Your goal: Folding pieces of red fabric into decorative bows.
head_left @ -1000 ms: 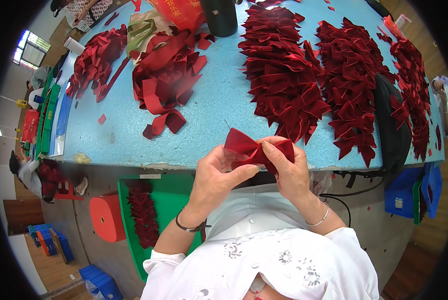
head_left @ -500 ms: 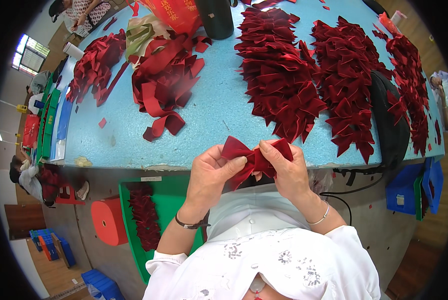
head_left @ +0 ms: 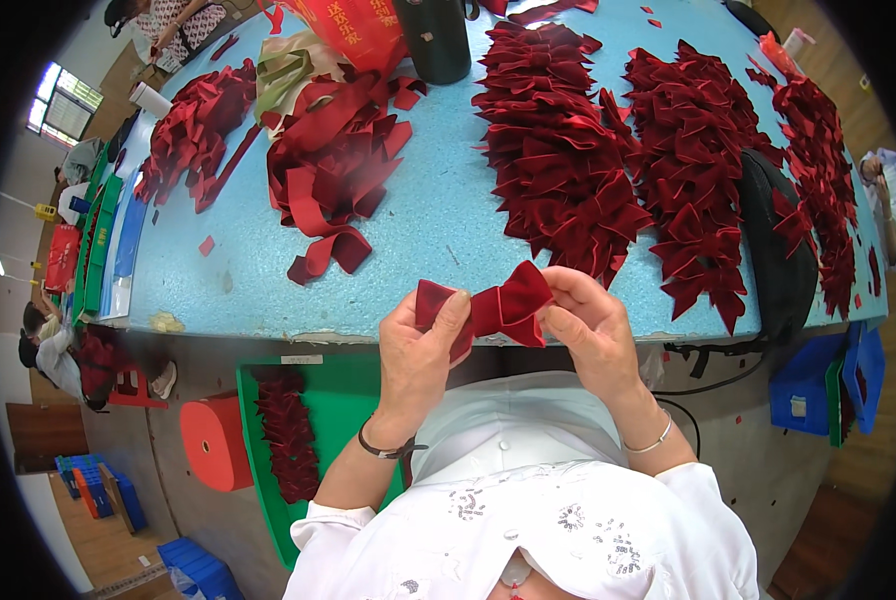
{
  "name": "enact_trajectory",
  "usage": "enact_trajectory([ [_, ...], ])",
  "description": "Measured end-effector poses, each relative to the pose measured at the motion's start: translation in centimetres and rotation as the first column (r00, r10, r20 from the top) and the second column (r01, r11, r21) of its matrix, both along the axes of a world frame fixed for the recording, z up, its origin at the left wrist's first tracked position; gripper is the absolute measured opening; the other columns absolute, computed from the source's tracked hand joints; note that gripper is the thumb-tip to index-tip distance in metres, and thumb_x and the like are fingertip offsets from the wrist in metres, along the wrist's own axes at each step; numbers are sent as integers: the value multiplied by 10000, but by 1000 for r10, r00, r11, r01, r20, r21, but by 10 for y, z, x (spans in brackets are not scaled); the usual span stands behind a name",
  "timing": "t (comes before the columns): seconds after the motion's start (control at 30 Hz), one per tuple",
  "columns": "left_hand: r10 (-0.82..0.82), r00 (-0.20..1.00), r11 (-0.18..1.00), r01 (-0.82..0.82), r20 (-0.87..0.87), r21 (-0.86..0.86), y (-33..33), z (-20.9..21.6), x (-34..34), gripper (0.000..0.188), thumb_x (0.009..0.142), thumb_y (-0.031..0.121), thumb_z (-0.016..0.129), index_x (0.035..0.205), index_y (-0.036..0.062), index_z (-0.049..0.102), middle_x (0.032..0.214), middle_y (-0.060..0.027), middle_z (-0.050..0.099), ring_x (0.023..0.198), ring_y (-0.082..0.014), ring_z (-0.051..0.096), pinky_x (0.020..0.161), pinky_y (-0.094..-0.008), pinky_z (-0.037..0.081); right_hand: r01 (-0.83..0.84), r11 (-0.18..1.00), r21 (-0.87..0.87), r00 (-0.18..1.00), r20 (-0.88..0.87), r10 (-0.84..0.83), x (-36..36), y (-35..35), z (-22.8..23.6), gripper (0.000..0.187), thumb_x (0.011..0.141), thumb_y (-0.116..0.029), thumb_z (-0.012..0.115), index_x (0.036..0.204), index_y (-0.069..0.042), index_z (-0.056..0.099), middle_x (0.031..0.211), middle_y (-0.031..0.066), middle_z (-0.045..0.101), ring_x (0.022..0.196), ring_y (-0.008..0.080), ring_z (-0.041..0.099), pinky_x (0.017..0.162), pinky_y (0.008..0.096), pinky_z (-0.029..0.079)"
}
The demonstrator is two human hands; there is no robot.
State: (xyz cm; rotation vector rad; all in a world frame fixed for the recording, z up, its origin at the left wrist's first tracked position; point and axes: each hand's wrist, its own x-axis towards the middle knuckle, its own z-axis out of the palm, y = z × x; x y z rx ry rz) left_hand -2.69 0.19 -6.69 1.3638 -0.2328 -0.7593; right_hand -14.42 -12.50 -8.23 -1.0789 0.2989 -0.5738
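Observation:
A dark red velvet bow (head_left: 498,310) is held up before my body, at the table's near edge. My left hand (head_left: 418,350) is closed round its left loop, thumb across the front and fingers behind. At the bow's right end, my right hand (head_left: 593,330) pinches the edge with thumb and fingers curled; its fingertips are partly hidden. Beyond my hands, bows lie in a thick row (head_left: 558,150), with a second row (head_left: 693,190) to its right and a third (head_left: 818,170) farther right. Loose red ribbon strips (head_left: 338,170) are heaped at the left.
The blue table (head_left: 438,220) also bears a dark cylinder (head_left: 434,45), a red bag (head_left: 353,30) and a black bag (head_left: 776,250). Below its edge are a green tray (head_left: 343,390) with bows, a red roll (head_left: 215,440) and blue crates (head_left: 808,385). Other people sit at the left.
My right hand has moved from the bow's middle to its right end, and its fingers have loosened. The bow has tilted, right loop upward. My left hand still grips the left loop.

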Motion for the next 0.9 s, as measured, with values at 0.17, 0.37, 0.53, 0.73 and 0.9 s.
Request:
enact_trajectory([
  [0.17,-1,991,1000,5,136,-29,0,-4,-2,168,866,181,628,854,23,572,686,3,552,532,-57,457,436,-202,357,28,994,-109,999,-33,-31,-8,-2,-3,271,867,-64,575,1110,50,538,894,63,628,783,87,562,689,204,446],
  [0.37,1,978,999,7,210,-36,1,-2,-4,208,855,203,649,872,4,593,725,7,592,606,-42,496,514,-189,405,36,978,-207,995,-82,-54,-9,-5,-9,278,855,-26,574,1118,58,536,902,71,633,774,79,558,678,193,441],
  [0.53,10,1000,999,-10,11,-38,-1,3,-5,198,850,194,655,867,5,598,729,6,594,611,-41,499,515,-185,401,62,993,-96,997,46,-58,-8,-2,-5,263,854,-23,580,1103,56,550,877,63,639,762,74,561,665,186,441],
  [0.73,3,998,999,0,69,-38,-1,1,-7,188,848,187,657,860,8,603,725,8,594,606,-37,496,510,-180,395,58,980,-188,998,3,-58,-9,-4,-1,236,863,-28,577,1082,60,563,873,60,639,757,74,563,647,181,443],
  [0.9,11,991,1000,-7,137,-28,0,0,-4,186,848,184,657,857,6,605,719,8,592,598,-36,493,507,-179,393,93,960,-265,996,25,-90,-8,-3,-2,233,864,-32,580,1079,58,566,862,55,635,739,69,560,630,177,440],
])
